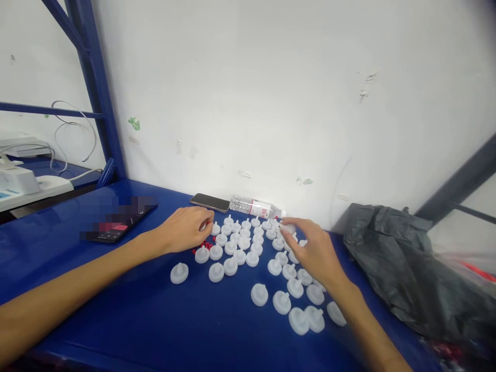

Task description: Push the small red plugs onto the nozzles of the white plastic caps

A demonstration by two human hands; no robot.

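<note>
My left hand (189, 228) is closed, its fingers curled down by a small heap of red pieces (208, 246). What is between its fingertips, if anything, is hidden. My right hand (313, 247) is at the right-hand group, thumb and forefinger closed about a white round cap with a short stem (288, 228), partly covered by the fingers. Several similar white caps (230, 266) stand stem up on the blue table between and below the hands. One white cap (179, 273) sits apart at the left, and others lie beneath the right wrist.
A clear bottle (258, 207) lies along the wall beside a dark phone (210, 202). Another phone (124, 222) lies left on the blue table (186, 325). A dark plastic bag (403, 258) fills the right side. Blue frame posts (98, 82) rise at left.
</note>
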